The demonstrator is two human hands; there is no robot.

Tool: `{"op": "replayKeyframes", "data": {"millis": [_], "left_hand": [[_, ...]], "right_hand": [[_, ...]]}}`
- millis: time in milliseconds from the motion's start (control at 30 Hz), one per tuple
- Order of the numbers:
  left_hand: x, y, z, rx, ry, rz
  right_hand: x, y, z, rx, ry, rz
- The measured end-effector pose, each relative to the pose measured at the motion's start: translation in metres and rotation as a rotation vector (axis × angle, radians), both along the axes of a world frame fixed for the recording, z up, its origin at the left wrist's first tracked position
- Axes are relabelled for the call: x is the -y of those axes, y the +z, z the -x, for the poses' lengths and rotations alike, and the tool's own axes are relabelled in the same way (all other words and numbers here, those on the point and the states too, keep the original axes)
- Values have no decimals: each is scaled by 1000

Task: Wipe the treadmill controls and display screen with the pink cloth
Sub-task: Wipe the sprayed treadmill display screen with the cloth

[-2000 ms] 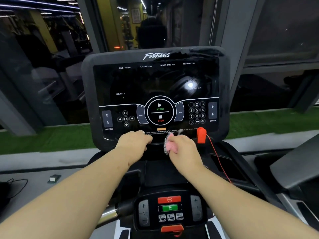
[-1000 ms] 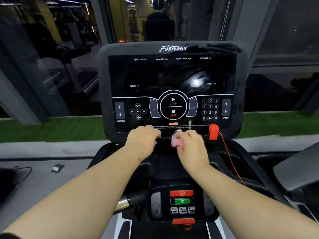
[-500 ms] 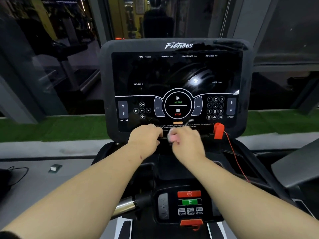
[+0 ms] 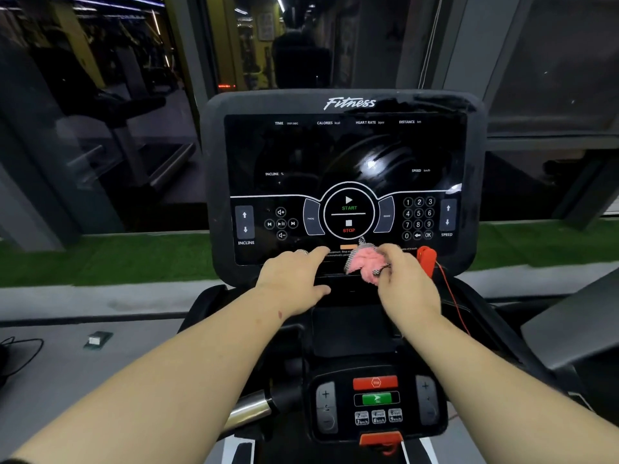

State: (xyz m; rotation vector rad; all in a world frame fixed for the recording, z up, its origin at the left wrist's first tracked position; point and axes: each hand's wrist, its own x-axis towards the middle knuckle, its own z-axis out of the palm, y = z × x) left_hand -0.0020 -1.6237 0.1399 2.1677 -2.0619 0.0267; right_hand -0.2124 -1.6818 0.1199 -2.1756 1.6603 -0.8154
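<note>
Console [image 4: 214,182]: a dark grey panel stands upright in front of the person, with the word "Fitness" on its top edge.
Screen [image 4: 318,155]: black and glossy, unlit, with a bright glare spot right of centre; small white labels for time, calories, heart rate and distance run along its top.
Controls [image 4: 348,214]: a round start and stop dial sits in the middle of the lower band, incline arrows at the far left, sound and track keys beside them, a number pad and speed arrows at the right.
Pink cloth [image 4: 363,261]: bunched up at the bottom edge of the console, just below the stop mark, with a black-and-white checked trim showing at its edges.
Right hand [image 4: 407,279]: fingers curled around the pink cloth, holding it against the lower edge of the panel.
Left hand [image 4: 293,274]: holds nothing; it lies flat with fingers stretched out along the bottom of the console, just left of the cloth, a ring on one finger.
Red clip [image 4: 427,259]: fixed at the console's lower right, just beside the right hand, a thin red cord trailing down from it.
Lower keypad [image 4: 376,401]: a smaller panel near the person, well below the hands, with a red key above a green one.
</note>
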Motion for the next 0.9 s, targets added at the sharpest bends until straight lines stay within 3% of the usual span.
{"op": "replayKeyframes", "data": {"millis": [167, 267, 367, 567, 700, 833, 900], "left_hand": [[2, -2, 0, 43, -11, 18], [1, -4, -6, 37, -23, 19], [0, -8, -8, 45, -22, 53], [-1, -15, -6, 92, -27, 86], [-8, -22, -4, 137, -41, 124], [-25, -38, 0, 140, -69, 133], [-28, -39, -2, 137, -86, 108]], "right_hand": [[-19, -9, -41, -17, 271, 40], [-3, -3, -19, -140, 214, 66], [10, -3, 11, -131, 25, 46], [-12, -7, -15, -84, 296, 97], [-13, 2, 18, -50, 251, -65], [-38, -3, 28, -10, 378, -281], [-55, -10, 21, -118, 488, -366]]}}
